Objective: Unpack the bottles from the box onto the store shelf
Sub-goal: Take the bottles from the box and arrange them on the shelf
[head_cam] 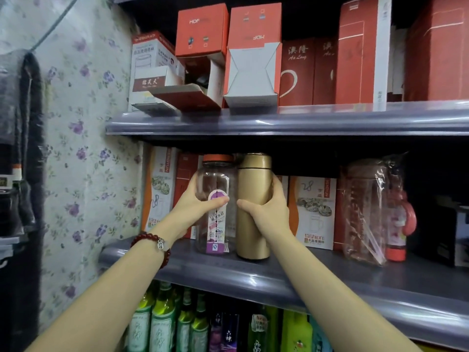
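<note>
- Two bottles stand upright, side by side and touching or nearly so, on the middle shelf (317, 273), near its front edge.
- The left hand (196, 201) is wrapped around the clear bottle (215, 184), which has an orange-red cap and a purple-and-white label; the thumb lies across the label, the fingers curl round the side at 9 o'clock.
- The right hand (269, 209) is clasped on the gold flask (253, 174), thumb across its front, fingers round the side at 3 o'clock.
- A dark red bead bracelet (152, 243) sits on the left wrist.
- At 3 o'clock of the flask, well apart, a reddish bottle in a plastic bag (365, 212) stands on the same shelf, with a red bottle (398, 224) just beside it.
- Printed cup boxes (314, 212) line the back of this shelf.
- At 12 o'clock, the upper shelf (279, 120) carries red and white cartons (253, 24), some with open flaps.
- At 6 o'clock, green bottles (162, 323) fill the level below.
- At 9 o'clock is a floral-papered wall (83, 123).
</note>
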Available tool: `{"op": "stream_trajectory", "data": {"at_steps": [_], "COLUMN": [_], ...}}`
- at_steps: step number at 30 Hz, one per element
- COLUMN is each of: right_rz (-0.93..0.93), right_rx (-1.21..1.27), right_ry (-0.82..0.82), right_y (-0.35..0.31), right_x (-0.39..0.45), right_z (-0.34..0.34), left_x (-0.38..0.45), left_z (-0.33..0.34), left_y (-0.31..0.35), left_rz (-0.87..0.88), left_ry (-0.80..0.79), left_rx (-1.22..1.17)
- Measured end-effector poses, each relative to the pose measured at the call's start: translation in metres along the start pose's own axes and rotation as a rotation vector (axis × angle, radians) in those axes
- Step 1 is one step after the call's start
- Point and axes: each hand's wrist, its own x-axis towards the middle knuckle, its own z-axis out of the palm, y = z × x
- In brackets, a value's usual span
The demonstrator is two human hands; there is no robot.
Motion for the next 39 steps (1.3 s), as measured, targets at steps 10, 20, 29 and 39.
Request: {"op": "stream_trajectory", "data": {"at_steps": [10, 20, 29, 39], "right_rz": [0.128, -0.004, -0.210, -0.123], "right_rx": [-0.275, -0.449, -0.304, -0.306], "right_ry": [-0.179, -0.190, -0.535, -1.000], "right_y": [0.009, -0.016, -0.027, -0.018], "right_x": [-0.026, -0.065, -0.156, -0.301], "right_z": [-0.017, -0.047, -0.027, 0.072], "left_x": [-0.029, -0.098, -0.225, -0.406], "left_z": [0.003, -0.010, -0.019, -0.087], "left_y": [-0.013, 0.016, 0.030, 0.011], "left_rz": [-0.126, -0.156, -0.260, -0.665], "left_ry": [-0.091, 0.074, 0.267, 0.248], "left_rx": [0.241, 0.673, 0.853, 1.065]}}
